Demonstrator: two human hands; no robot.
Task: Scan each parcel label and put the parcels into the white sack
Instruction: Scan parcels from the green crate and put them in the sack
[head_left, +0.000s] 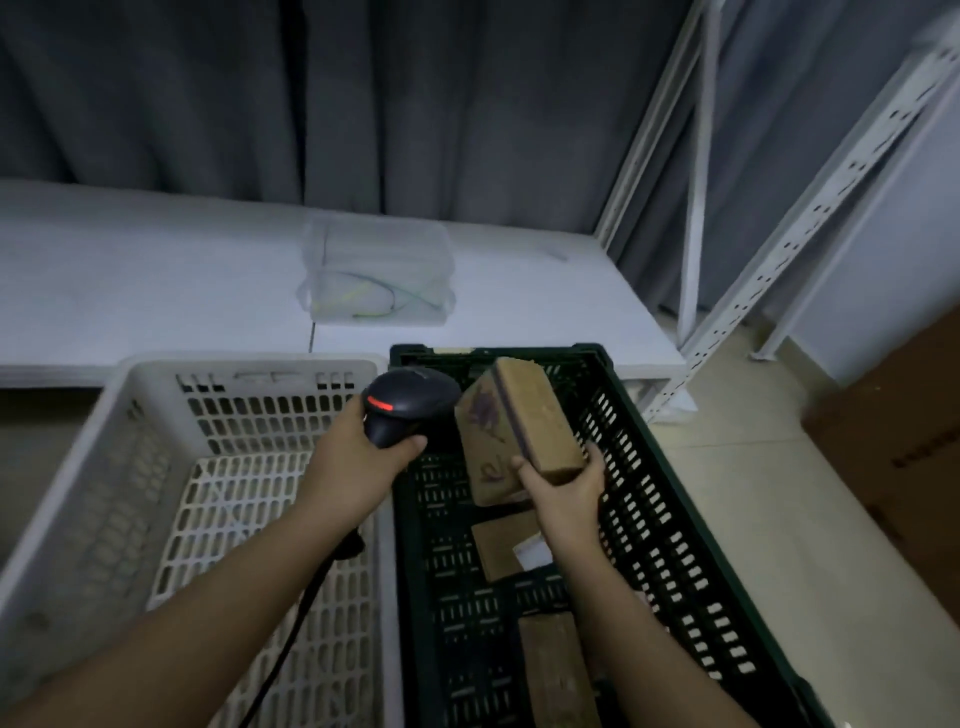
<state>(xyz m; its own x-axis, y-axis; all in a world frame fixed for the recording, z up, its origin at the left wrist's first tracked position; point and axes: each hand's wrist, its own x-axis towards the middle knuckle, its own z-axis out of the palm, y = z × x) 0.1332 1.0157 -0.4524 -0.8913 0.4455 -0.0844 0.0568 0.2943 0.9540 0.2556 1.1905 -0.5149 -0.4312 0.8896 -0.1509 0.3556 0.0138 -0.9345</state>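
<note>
Behind, a white platform (156, 270) (curtain-backed) bears a clear bin (376, 273).

Brown parcel (519, 431), black scanner (410, 405) with red stripe, white crate (156, 467), dark green crate (649, 467)

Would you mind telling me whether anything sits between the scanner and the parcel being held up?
Nothing visible does. The left hand holds the scanner right beside the parcel gripped by the right hand above the dark crate, with only open air between them.
</note>
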